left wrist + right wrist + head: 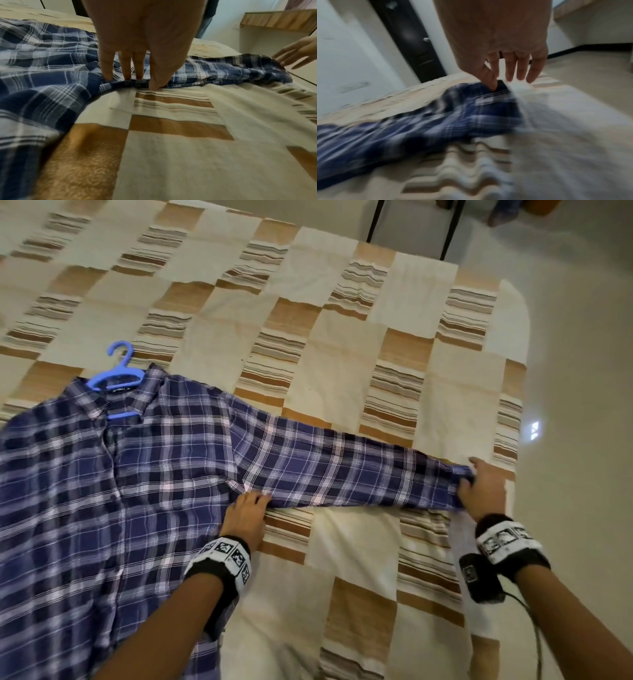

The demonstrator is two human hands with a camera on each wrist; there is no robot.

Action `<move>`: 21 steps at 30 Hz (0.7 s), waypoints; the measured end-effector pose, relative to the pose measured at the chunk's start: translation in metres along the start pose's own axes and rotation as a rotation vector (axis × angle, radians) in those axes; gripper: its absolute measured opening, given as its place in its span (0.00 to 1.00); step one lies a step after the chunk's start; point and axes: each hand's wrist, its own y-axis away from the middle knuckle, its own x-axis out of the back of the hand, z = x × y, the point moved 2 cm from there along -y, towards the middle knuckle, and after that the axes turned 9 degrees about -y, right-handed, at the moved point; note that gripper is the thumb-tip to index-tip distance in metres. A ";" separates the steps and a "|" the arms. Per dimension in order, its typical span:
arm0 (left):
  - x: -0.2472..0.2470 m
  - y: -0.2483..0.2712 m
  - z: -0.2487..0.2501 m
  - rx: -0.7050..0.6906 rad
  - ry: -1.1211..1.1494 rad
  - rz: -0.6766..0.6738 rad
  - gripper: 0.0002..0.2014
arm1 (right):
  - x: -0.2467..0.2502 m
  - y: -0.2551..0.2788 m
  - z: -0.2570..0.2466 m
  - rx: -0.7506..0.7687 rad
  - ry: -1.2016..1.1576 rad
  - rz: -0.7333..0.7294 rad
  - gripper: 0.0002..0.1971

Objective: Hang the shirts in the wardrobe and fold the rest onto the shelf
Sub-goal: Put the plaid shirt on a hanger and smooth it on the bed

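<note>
A blue plaid shirt [102, 491] lies flat on the bed, front up, with a blue plastic hanger [118, 374] in its collar. One sleeve [342, 470] stretches out to the right. My left hand [246, 505] presses straight fingers onto the sleeve's lower edge near the armpit; in the left wrist view the fingertips [126, 77] and thumb sit on the fabric [51, 81]. My right hand [479, 491] is at the cuff [459, 474], fingers spread and straight. In the blurred right wrist view one finger [493, 83] touches the cuff [496, 97].
The bed carries a cream and brown checked cover [342, 320]. Its right edge drops to a pale floor [582, 354]. A whitish cloth [462, 542] lies under my right wrist. Black furniture legs [376, 220] stand beyond the bed, with a dark door [412, 44] and a wood-topped unit [278, 20] nearby.
</note>
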 end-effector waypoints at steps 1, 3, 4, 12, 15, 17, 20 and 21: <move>0.002 -0.003 0.001 0.000 -0.008 0.028 0.24 | -0.013 0.009 -0.019 0.109 0.013 0.052 0.18; 0.006 -0.011 0.000 0.005 0.006 0.099 0.20 | -0.048 0.037 -0.069 0.341 0.015 0.008 0.17; 0.009 -0.016 -0.001 0.008 0.024 0.127 0.19 | -0.070 0.053 -0.096 0.433 0.016 -0.081 0.20; 0.004 -0.050 0.002 -0.058 -0.115 -0.177 0.37 | -0.190 0.077 -0.136 0.619 0.414 -0.454 0.39; -0.003 -0.053 0.004 -0.029 -0.135 -0.287 0.41 | -0.146 0.040 -0.072 0.510 0.455 -0.417 0.46; -0.005 -0.056 0.004 -0.021 -0.133 -0.313 0.42 | -0.098 0.012 -0.022 0.361 0.467 -0.331 0.48; -0.004 -0.062 0.003 -0.032 -0.124 -0.356 0.43 | -0.033 -0.022 0.041 0.037 0.459 -0.144 0.46; -0.003 -0.064 0.002 -0.040 -0.126 -0.370 0.43 | -0.012 -0.028 0.055 -0.057 0.326 -0.063 0.45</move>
